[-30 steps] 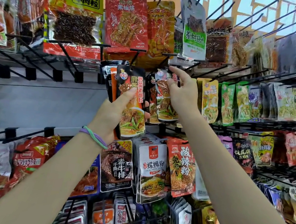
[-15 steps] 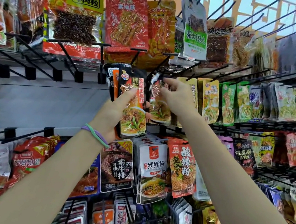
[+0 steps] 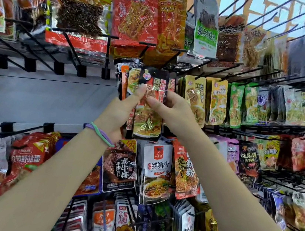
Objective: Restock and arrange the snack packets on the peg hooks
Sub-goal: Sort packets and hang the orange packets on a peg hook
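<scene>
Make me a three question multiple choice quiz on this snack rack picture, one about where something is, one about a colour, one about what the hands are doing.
1. Where is the wristband?
A. left wrist
B. right wrist
C. on a hook

2. What colour is the label on the white packet in the top row?
A. blue
B. green
C. pink

3. What is happening with the dark packet?
A. lying untouched
B. only the right hand grips it
C. both hands hold it

Answers: A, the band circles the left wrist. B, its label is green. C, the left hand and right hand both pinch it.
</scene>
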`<action>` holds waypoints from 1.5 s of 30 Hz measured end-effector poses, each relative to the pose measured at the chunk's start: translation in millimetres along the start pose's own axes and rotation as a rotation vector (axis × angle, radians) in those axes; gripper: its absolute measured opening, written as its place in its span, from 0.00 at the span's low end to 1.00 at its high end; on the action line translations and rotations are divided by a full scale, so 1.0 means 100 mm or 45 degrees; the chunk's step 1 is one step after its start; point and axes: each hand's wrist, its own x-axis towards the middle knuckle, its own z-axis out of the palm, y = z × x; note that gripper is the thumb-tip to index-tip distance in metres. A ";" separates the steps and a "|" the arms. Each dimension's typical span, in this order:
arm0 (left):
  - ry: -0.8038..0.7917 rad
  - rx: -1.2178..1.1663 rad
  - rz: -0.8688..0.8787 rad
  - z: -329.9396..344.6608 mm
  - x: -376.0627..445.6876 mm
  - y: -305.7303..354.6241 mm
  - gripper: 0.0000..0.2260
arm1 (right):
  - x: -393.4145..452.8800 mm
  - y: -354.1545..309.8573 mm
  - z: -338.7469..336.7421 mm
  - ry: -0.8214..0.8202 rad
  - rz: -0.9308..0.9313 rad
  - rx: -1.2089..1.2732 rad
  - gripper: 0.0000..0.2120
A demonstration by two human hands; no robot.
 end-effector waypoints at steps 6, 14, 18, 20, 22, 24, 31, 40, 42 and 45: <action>0.121 0.206 0.140 -0.10 0.13 -0.04 0.36 | 0.14 0.03 -0.16 0.288 0.067 0.138 0.28; 0.024 0.134 0.164 -0.05 0.10 -0.04 0.21 | 0.31 -0.01 -0.31 0.260 -0.120 -0.012 0.20; 0.025 0.099 0.200 -0.03 0.10 -0.02 0.16 | 0.43 0.05 -0.32 0.291 -0.104 -0.083 0.21; 0.019 0.084 0.192 -0.02 0.09 -0.01 0.13 | 0.47 0.09 -0.31 0.284 -0.054 -0.101 0.22; 0.021 0.064 0.166 -0.01 0.09 0.00 0.14 | 0.51 0.14 -0.29 0.238 0.044 -0.110 0.22; 0.032 0.038 0.088 0.01 0.08 0.03 0.16 | 0.52 0.19 -0.25 0.237 0.111 -0.226 0.20; 0.046 0.026 0.060 -0.08 0.13 0.01 0.14 | 0.20 0.02 -0.11 0.239 -0.093 -0.207 0.11; -0.116 0.090 0.132 -0.21 0.05 -0.06 0.26 | 0.09 -0.09 0.02 0.156 0.077 0.516 0.10; -0.104 0.152 0.146 -0.23 0.02 -0.07 0.26 | 0.10 -0.09 0.00 0.207 0.145 0.659 0.09; 0.128 0.139 0.175 -0.23 0.00 -0.04 0.14 | 0.09 -0.05 -0.04 0.242 0.251 0.691 0.18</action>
